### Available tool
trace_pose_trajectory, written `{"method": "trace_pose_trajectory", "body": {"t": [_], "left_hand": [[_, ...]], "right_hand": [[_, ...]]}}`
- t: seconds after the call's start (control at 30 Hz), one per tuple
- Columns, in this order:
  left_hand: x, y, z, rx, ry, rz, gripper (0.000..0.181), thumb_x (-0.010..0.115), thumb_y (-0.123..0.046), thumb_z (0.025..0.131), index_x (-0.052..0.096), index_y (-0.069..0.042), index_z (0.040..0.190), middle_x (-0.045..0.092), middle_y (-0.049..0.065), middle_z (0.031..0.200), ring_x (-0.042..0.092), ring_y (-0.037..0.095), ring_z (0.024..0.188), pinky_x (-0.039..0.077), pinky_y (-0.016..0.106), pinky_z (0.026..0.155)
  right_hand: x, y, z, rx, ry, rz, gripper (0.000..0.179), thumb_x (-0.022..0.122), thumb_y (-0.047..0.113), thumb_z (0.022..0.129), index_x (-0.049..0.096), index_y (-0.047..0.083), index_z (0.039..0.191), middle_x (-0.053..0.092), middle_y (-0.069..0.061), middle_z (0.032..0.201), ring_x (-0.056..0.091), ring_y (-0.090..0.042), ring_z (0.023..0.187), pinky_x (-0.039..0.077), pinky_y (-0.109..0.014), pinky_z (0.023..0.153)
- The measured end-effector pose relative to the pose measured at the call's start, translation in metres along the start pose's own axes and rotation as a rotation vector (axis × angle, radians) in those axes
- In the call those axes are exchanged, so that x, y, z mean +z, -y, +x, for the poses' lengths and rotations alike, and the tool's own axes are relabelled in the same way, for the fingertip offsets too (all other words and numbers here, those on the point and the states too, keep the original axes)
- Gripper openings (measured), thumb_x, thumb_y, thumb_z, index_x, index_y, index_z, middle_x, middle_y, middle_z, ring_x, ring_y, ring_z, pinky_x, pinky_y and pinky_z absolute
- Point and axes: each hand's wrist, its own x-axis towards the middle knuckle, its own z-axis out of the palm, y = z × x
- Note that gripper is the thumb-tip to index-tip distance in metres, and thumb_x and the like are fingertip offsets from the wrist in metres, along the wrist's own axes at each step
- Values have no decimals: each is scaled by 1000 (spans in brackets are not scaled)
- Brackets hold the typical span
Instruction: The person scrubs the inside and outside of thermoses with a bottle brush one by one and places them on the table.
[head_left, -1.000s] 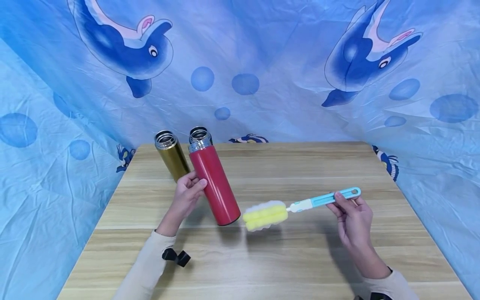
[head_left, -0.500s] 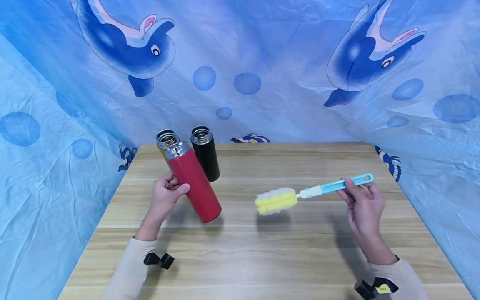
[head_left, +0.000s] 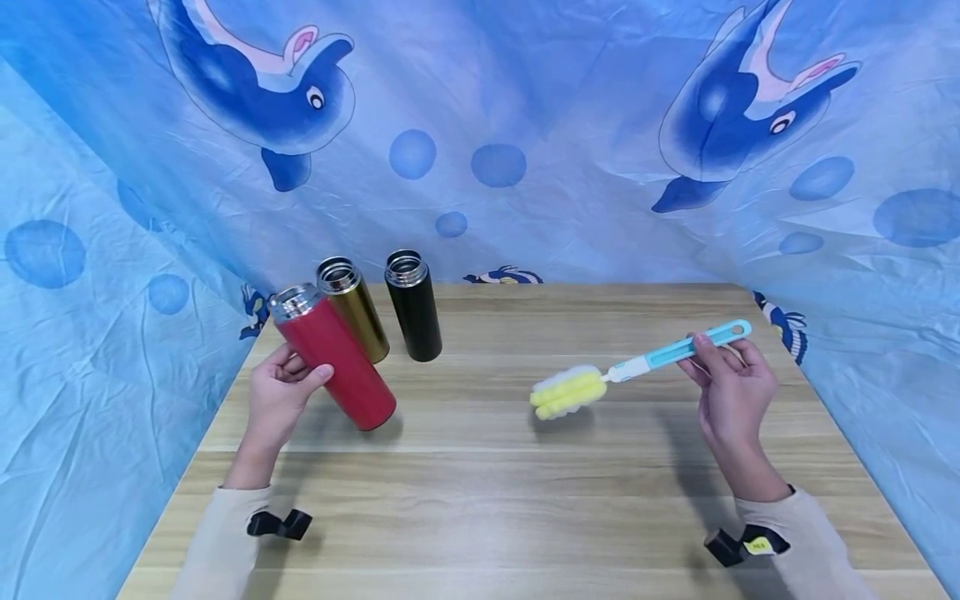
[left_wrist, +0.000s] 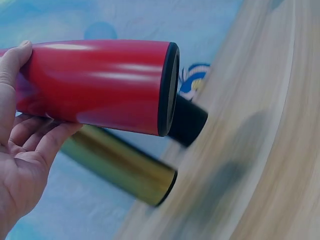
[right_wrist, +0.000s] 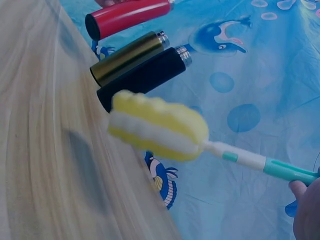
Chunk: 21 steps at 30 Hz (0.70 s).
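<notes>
A red thermos flask (head_left: pixel 337 367) with a bare steel neck leans to the left in my left hand (head_left: pixel 281 396), thumb on its near side and fingers behind. Its black base hangs above the table in the left wrist view. On the right, my right hand (head_left: pixel 735 392) pinches the blue handle of a bottle brush (head_left: pixel 570 392). The brush's yellow and white sponge head points left, held off the table. Behind the red flask stand a gold thermos flask (head_left: pixel 365 321), partly covered by it, and a black thermos flask (head_left: pixel 416 321), both without lids.
The wooden table (head_left: pixel 480 500) spans the space before me. A blue cloth backdrop (head_left: pixel 570 100) with dolphins and bubbles rises at its back and sides. Each sleeve carries a black strap-on block (head_left: pixel 281 524).
My left hand has carried the red flask leftward, uncovering the black flask and passing in front of the gold one. My right hand has lifted the brush up and a little right.
</notes>
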Motion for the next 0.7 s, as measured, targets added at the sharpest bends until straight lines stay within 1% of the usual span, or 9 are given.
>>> {"method": "trace_pose_trajectory", "body": {"t": [0.07, 0.2, 0.33, 0.43, 0.53, 0.63, 0.7], "left_hand": [[-9, 0, 1, -4, -26, 0, 39, 75, 4, 89, 67, -10, 125, 77, -8, 103, 74, 5, 93, 58, 16, 82], [-25, 1, 4, -1, -89, -16, 42, 75, 7, 87, 68, -7, 126, 77, -7, 102, 73, 5, 92, 57, 16, 81], [-37, 6, 10, 18, -157, -28, 44, 77, 12, 82, 70, -4, 122, 78, -4, 96, 73, 7, 87, 58, 15, 78], [-42, 10, 16, 45, -194, -21, 46, 78, 14, 79, 71, -4, 121, 78, -3, 94, 74, 6, 85, 58, 15, 76], [-47, 14, 24, 66, -215, -27, 48, 79, 16, 76, 71, -3, 120, 78, -3, 94, 74, 6, 83, 58, 15, 74], [-50, 18, 31, 69, -227, -33, 48, 79, 17, 75, 71, -3, 118, 78, -3, 95, 74, 6, 83, 59, 15, 73], [-52, 19, 35, 64, -234, -28, 49, 80, 16, 75, 70, -4, 119, 78, -4, 97, 74, 6, 85, 58, 15, 74]], "right_hand": [[1, 0, 1, 1, -5, 1, 29, 79, -9, 82, 63, -14, 105, 76, -24, 92, 77, -24, 73, 61, -35, 64], [3, -2, 3, 6, -6, 16, 29, 78, -12, 81, 63, -12, 106, 76, -23, 89, 77, -25, 72, 61, -35, 62], [2, -2, 5, -6, 0, 29, 32, 78, -14, 81, 62, -10, 108, 77, -20, 85, 77, -25, 72, 61, -35, 61], [1, -3, 6, -21, 3, 30, 30, 77, -15, 81, 62, -10, 107, 76, -19, 83, 77, -25, 71, 62, -35, 60], [1, -3, 7, -24, 5, 49, 26, 75, -17, 81, 63, -10, 104, 76, -19, 82, 77, -25, 70, 61, -36, 59], [-1, -3, 7, -15, 6, 72, 25, 74, -19, 81, 64, -10, 102, 76, -20, 83, 76, -25, 69, 61, -36, 59], [-1, -4, 8, -13, 4, 60, 24, 74, -18, 81, 65, -10, 102, 76, -19, 83, 76, -25, 69, 61, -36, 59]]}}
